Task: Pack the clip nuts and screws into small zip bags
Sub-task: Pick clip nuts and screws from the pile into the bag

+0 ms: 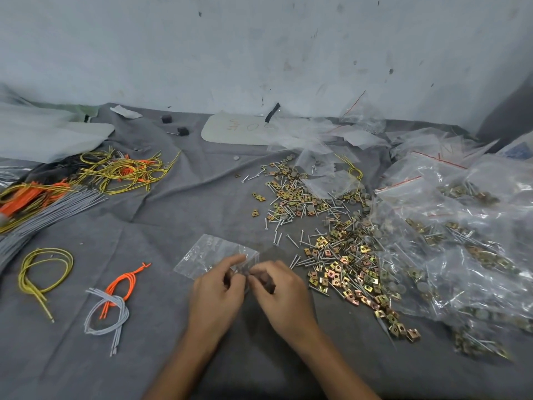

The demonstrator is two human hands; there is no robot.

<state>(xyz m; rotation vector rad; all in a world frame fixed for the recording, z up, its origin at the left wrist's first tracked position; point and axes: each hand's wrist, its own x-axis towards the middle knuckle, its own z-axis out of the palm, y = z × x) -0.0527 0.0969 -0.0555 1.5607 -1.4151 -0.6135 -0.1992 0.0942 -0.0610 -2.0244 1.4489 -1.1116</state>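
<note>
A small clear zip bag lies on the grey cloth in front of me. My left hand and my right hand meet at its near right corner, fingers pinched on the plastic. What the fingers hold besides the bag is hidden. To the right, a wide loose pile of brass-coloured clip nuts and silver screws spreads over the cloth.
Filled zip bags heap up at the right, empty bags behind the pile. Yellow, orange and grey wire bundles lie at the left, with smaller loops near my left hand. A wall rises behind the table.
</note>
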